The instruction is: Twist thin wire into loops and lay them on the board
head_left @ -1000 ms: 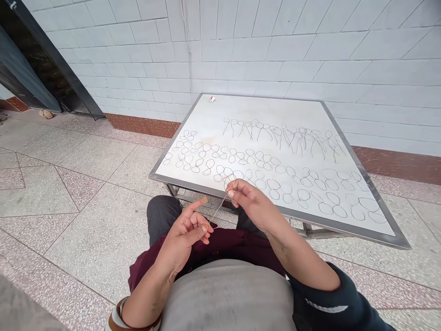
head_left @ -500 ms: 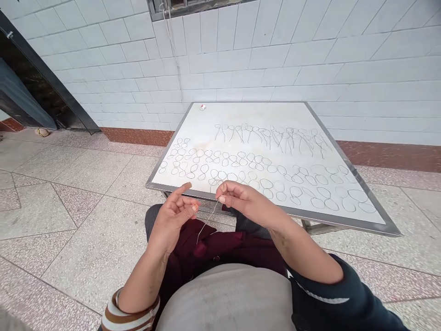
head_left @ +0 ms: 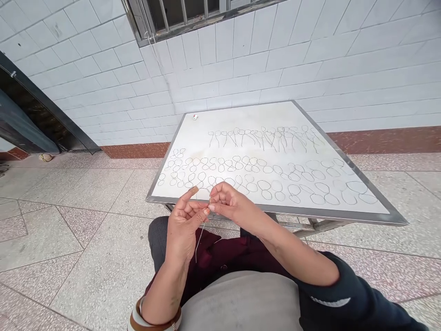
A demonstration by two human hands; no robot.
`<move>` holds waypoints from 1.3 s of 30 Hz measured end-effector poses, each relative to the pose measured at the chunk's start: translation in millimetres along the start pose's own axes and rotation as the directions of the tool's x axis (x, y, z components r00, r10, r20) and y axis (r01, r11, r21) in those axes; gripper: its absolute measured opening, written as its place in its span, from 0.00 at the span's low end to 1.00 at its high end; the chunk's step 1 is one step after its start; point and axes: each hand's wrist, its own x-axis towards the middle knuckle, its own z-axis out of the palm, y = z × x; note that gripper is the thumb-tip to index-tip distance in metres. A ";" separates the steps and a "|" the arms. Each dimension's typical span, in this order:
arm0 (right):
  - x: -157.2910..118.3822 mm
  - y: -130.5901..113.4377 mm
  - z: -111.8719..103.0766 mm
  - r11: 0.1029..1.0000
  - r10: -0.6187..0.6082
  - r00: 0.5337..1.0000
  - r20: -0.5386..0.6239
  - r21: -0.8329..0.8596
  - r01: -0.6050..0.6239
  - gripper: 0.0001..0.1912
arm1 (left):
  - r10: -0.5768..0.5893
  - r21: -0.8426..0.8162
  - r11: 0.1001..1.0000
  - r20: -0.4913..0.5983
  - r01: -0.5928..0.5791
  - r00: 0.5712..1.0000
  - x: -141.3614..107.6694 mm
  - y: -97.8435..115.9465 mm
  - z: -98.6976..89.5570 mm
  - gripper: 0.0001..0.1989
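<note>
A thin wire [head_left: 200,236] hangs down from between my fingertips, over my lap in front of the table's near edge. My left hand [head_left: 185,216] pinches it between thumb and fingertip, with the index finger raised. Touching close beside it, my right hand [head_left: 229,202] grips the wire's upper part between thumb and forefinger. The exact spot where the two hands meet on the wire is partly hidden by the fingers. On the white table [head_left: 200,131] beyond lie rows of wire loops [head_left: 264,185], many shaped like figure eights, and a row of loops with long tails [head_left: 263,135].
A small white and red object [head_left: 195,117] sits in the table's far left corner. Behind stands a white tiled wall [head_left: 237,69] with a barred window [head_left: 186,14]. To the left is a dark doorway [head_left: 34,110]; the floor is speckled stone [head_left: 103,248].
My left hand has come up to my right hand, and its fingers have closed on the wire. The camera view has tilted slightly, showing more of the window.
</note>
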 end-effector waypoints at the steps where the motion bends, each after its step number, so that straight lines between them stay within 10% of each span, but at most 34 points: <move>1: -0.1 1.1 1.5 1.000 -0.004 1.000 -0.016 0.020 0.005 0.13 | 0.006 0.001 1.000 -0.006 -0.006 1.000 -0.1 -0.2 0.5 0.28; 11: -6.1 3.2 6.6 0.996 -0.015 0.997 -0.077 0.083 0.021 0.12 | 0.052 0.019 0.999 -0.078 -0.051 0.996 7.1 -2.5 0.1 0.27; 27: -7.0 38.4 32.9 0.950 -0.159 0.961 -0.226 -0.301 0.086 0.04 | 0.078 -0.109 0.988 -0.283 -0.113 0.956 6.8 -12.1 5.0 0.31; 39: -14.2 34.7 29.5 0.722 -0.379 0.922 -0.075 -0.648 0.244 0.06 | 0.155 0.009 0.987 -0.243 -0.158 0.958 0.5 -9.3 -4.0 0.30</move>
